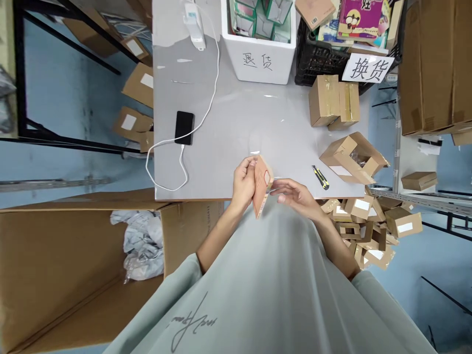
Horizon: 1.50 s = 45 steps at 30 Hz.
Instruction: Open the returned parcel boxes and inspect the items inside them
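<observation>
Head view: what is that between the two hands?

"A slim orange box or book (260,181), tilted at the table's near edge. Its print is too small to read and its far face is hidden, so I can't say which."

"And the grip?"

"The left hand (242,183) pinches its upper left side, thumb against the cover, most of the fingers out of sight behind. The right hand (298,197) is loosely spread just beside the other edge; whether a fingertip touches, I can't tell."

"What lies around them?"

"Right of the right hand, a yellow-and-black utility knife (320,177), then an opened carton (341,155) whose contents are hard to make out. Farther ahead on that side, two taped cartons (323,101), one partly covering the other. Ahead and left of the left hand, a black phone (184,121), crossed by a white cable (219,54)."

"Beyond that?"

"Straight ahead of the hands, a white foam bin (258,69), cut off by the top edge. To its right, a black crate (313,66) of overlapping books, partly hidden by a handwritten sign (368,68). Left of the left hand, below the tabletop, a large cardboard box (55,255) runs out of frame, with crumpled plastic bags (143,246) inside."
</observation>
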Available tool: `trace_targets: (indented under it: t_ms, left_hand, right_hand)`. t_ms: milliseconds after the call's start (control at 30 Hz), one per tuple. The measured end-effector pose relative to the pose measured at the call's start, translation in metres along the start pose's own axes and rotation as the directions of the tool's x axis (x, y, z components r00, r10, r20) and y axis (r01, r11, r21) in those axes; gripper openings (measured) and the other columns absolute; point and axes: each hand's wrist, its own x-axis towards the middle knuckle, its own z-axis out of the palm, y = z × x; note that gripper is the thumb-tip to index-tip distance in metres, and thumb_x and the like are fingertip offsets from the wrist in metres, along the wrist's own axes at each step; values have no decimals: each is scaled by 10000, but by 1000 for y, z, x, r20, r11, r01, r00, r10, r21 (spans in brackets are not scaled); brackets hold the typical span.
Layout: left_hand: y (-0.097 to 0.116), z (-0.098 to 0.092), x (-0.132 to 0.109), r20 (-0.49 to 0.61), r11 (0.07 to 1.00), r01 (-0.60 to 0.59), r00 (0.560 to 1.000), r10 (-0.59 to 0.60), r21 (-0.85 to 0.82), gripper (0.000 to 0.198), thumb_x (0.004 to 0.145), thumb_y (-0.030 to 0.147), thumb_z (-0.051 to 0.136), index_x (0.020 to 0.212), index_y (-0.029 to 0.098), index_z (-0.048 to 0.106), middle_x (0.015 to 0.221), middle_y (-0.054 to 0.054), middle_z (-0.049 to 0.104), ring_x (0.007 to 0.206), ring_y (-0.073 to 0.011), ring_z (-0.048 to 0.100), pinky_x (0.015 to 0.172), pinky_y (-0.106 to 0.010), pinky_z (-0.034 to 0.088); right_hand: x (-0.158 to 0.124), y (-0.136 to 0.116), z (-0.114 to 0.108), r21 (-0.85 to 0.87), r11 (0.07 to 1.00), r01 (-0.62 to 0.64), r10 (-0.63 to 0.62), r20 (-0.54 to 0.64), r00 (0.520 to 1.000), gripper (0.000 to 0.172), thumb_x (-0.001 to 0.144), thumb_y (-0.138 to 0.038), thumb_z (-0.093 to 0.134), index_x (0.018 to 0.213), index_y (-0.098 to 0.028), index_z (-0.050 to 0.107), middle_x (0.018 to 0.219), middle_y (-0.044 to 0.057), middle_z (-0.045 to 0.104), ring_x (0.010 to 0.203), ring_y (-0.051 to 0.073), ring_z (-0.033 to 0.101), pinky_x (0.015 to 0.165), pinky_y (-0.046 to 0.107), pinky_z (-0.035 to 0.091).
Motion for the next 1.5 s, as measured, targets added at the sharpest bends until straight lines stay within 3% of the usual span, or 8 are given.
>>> trace_targets:
  t_ms: [167,433,733,867,1000,1167,1267,1500]
  left_hand:
    - [11,8,-5,-139,998,13,990,-4,63,494,1082,713,660,1180,246,788,1039,-62,809,965,-230,760,835,-324,607]
    - [37,1,-15,107,998,65,992,-64,-12,497,961,669,854,1198,232,836,1185,-103,847,1063,-260,793,928,-377,643]
    - [46,6,-16,122,1000,27,992,-28,11,507,878,560,975,1237,239,816,1251,-92,839,985,-225,802,928,-384,668]
    - [46,7,-15,110,977,-185,979,173,109,302,902,482,951,1037,244,824,1094,-54,817,1033,-236,804,1015,-435,674]
    - [40,1,-8,202,814,-506,862,465,285,206,945,415,913,850,271,801,992,-37,803,1175,-275,802,1158,-543,632]
    - [37,-2,-6,274,707,-624,781,560,332,173,1000,366,871,864,281,804,1000,-41,820,1159,-267,811,1072,-513,671]
    - [40,1,-9,272,767,-572,818,507,292,164,1015,408,861,939,267,823,1022,-50,826,1055,-238,814,1010,-456,681]
    - [35,3,-7,200,983,-164,969,145,85,446,980,615,879,1150,208,816,1024,-51,823,612,-118,694,626,-289,623]
  right_hand:
    - [10,10,16,-36,997,70,-74,-101,992,551,884,-708,929,1172,-265,774,1183,56,825,1017,220,797,812,303,662]
    - [23,1,-25,-33,989,141,-145,-215,966,565,961,-765,828,1206,-257,787,1137,77,864,1091,270,811,972,414,682]
    - [30,2,-38,-76,981,180,-194,-255,947,565,949,-759,845,1207,-259,793,1158,78,859,1173,276,799,1062,439,653]
    - [32,-1,-41,-162,955,249,-287,-295,911,462,915,-708,903,1068,-279,828,1181,70,845,1263,294,773,1209,504,580]
    - [33,-3,-44,-215,915,341,-395,-308,865,363,854,-616,989,910,-299,821,1420,73,796,1503,324,656,1348,572,454]
    - [33,1,-45,-225,895,385,-441,-313,841,334,894,-599,957,894,-303,801,1452,78,787,1540,323,639,1322,579,491]
    - [32,2,-45,-206,912,354,-407,-359,840,390,866,-639,967,975,-295,818,1286,80,842,1444,325,709,1290,557,525]
    - [34,2,-43,-47,990,131,-139,-387,912,587,863,-733,916,1142,-230,795,992,49,855,923,221,791,849,357,652]
